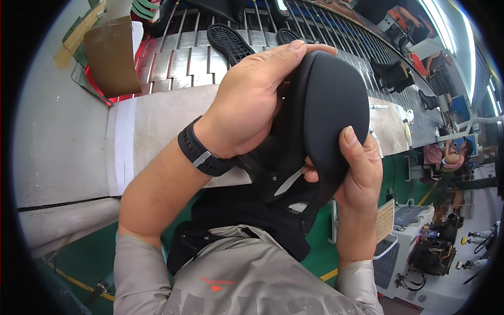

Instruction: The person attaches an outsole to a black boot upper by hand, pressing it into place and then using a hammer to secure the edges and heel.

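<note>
A black shoe [336, 100] is held up in front of my chest, its smooth, rounded sole side turned towards me. My left hand [257, 94], with a black watch on the wrist, grips it from the left, thumb near the top edge and the other fingers mostly hidden behind it. Lower on the right side, my right hand [359, 163] clasps it, thumb pressed on the sole's edge and some fingertips showing past the other edge. The lower part of the shoe merges with dark material over my lap. Beyond my left hand, a black rubber outsole [231, 44] lies on the conveyor.
A metal-slat conveyor [184, 68] runs along the far side, with another outsole [287, 35] and black boots [391, 73] on it. A pale worktable [163, 113] lies before me. Brown board [111, 58] stands left. At right are a machine [415, 247] and a seated person [449, 157].
</note>
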Available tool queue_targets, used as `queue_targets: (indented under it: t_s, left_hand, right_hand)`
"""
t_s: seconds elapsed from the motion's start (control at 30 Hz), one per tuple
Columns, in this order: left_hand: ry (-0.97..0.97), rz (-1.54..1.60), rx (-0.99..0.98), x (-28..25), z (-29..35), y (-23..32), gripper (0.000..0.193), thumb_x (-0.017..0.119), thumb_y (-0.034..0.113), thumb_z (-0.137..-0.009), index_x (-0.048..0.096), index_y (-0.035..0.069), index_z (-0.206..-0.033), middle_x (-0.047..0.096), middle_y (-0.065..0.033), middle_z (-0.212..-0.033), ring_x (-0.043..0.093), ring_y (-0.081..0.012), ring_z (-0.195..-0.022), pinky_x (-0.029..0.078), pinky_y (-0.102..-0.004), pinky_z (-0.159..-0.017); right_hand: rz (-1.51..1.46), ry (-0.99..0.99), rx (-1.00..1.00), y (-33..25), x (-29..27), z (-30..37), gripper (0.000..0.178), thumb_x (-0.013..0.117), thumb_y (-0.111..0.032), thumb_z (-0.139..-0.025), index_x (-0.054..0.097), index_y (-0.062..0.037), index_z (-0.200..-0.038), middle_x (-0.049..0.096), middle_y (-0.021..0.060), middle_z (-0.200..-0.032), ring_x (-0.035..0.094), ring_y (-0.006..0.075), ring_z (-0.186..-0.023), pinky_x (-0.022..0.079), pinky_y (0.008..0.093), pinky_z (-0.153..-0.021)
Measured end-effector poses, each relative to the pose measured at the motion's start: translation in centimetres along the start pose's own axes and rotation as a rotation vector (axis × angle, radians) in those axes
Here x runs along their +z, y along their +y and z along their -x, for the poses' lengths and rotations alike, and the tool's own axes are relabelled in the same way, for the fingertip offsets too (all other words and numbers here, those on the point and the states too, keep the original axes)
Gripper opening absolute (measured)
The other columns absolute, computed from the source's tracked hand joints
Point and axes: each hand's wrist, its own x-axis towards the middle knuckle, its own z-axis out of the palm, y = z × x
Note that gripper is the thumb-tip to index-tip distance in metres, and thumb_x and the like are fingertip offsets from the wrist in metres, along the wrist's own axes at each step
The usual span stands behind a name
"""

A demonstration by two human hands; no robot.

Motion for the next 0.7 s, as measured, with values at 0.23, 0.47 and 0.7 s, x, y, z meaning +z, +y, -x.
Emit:
queue_targets:
  t_s: [0.23,0.47,0.7]
  left_hand:
    - [0.020,0.009,0.008,-0.2,-0.4,-0.6,0.057,0.036,0.040,-0.116,0.060,-0.005,-0.142,0.070,-0.0134,-0.130,0.067,-0.0199,-0.121,0.049,-0.0351,-0.111]
    - [0.083,0.199,-0.151,0.7,-0.5,-0.5,0.052,0.067,0.047,-0.101,0.069,0.002,-0.127,0.069,-0.0165,-0.129,0.062,-0.0186,-0.121,0.052,-0.0346,-0.099]
    - [-0.032,-0.168,0.098,-0.2,-0.5,-1.1,0.042,0.063,0.029,-0.109,0.065,-0.004,-0.136,0.074,-0.0087,-0.120,0.069,-0.0127,-0.109,0.053,-0.0271,-0.100]
  right_hand:
    - [0.005,-0.017,-0.026,0.2,-0.8,-0.6,0.031,0.059,-0.018,-0.109,0.066,0.0095,-0.121,0.074,0.0227,-0.100,0.077,0.0261,-0.078,0.069,0.0359,-0.060]
    - [0.063,0.027,-0.034,0.2,-0.8,-0.7,0.031,0.060,-0.018,-0.108,0.066,0.0093,-0.121,0.074,0.0214,-0.100,0.077,0.0255,-0.077,0.069,0.0347,-0.058]
    - [0.094,0.005,-0.059,0.2,-1.4,-1.2,0.030,0.059,-0.017,-0.109,0.065,0.0096,-0.122,0.074,0.0205,-0.099,0.076,0.0232,-0.073,0.068,0.0329,-0.056]
